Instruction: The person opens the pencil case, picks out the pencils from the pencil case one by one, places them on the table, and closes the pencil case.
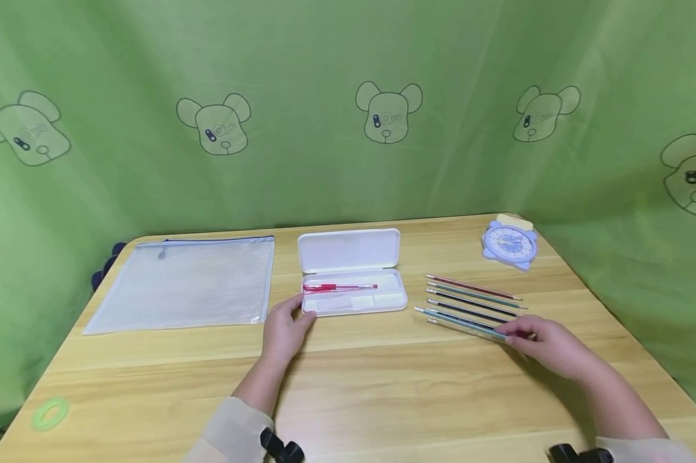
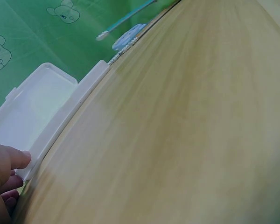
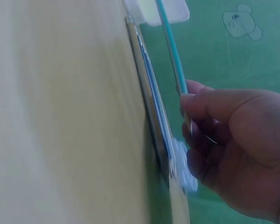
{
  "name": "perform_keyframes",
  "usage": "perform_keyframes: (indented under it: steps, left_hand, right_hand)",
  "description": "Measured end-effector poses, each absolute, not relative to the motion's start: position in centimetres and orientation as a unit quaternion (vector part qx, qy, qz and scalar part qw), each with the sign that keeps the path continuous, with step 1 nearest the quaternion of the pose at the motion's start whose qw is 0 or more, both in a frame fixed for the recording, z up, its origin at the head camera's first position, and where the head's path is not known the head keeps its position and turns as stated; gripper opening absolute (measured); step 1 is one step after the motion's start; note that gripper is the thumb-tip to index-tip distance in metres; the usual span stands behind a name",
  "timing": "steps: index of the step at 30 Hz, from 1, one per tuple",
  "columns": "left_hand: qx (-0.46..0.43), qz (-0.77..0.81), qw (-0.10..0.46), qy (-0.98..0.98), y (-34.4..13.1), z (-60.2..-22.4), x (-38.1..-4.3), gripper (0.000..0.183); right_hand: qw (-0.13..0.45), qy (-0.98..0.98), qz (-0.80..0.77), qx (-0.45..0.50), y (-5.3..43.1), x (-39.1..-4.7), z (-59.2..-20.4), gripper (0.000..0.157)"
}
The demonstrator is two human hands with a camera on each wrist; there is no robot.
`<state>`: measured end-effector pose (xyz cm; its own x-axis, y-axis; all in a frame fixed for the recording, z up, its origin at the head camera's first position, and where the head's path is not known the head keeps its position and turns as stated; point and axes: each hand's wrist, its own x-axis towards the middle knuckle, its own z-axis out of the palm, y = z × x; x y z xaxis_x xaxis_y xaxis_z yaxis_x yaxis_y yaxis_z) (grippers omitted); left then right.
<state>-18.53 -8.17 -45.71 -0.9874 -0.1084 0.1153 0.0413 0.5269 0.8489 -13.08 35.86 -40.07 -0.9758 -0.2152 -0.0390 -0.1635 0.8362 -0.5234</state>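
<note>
At the front left corner of a white pencil case (image 1: 390, 301), my left hand (image 1: 284, 331) grips the rim, with the thumb along the front wall. The case lies with its lid (image 1: 348, 251) raised at the back; a red-capped pen (image 1: 339, 287) rests inside. My right hand (image 1: 550, 346) pinches a teal pencil (image 3: 173, 46) near one end between thumb and fingers. In the right wrist view this pencil is lifted above the others, its far end pointing toward the case. Several pencils (image 1: 472, 283) lie side by side on the table under and beyond it.
A clear zip pouch (image 1: 186, 283) lies flat left of the case. A light blue clock-shaped thing (image 1: 510, 243) sits at the back right, before a pale yellow block (image 1: 514, 222). A green ring (image 1: 50, 413) lies at the front left. A green curtain (image 1: 325, 180) hangs behind the table.
</note>
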Motion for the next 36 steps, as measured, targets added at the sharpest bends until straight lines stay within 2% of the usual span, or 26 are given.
perform_keyframes:
  steps: [10,25,36]
  left_hand:
    - [0.022,-0.488,0.071,-0.869,-8.1,-45.5,-18.4,0.046]
    - [0.019,-0.49,0.075,-0.868,-8.1,-45.4,-18.4,0.046]
    - [0.023,-0.491,0.069,-0.868,-8.1,-45.3,-18.3,0.046]
  right_hand:
    - [0.054,0.969,-0.227,-0.077,37.7,-11.3,-41.0,0.019]
    - [0.057,0.974,-0.211,-0.065,38.3,-11.2,-41.9,0.014]
    - [0.038,0.962,-0.265,-0.051,37.3,-11.4,-41.0,0.034]
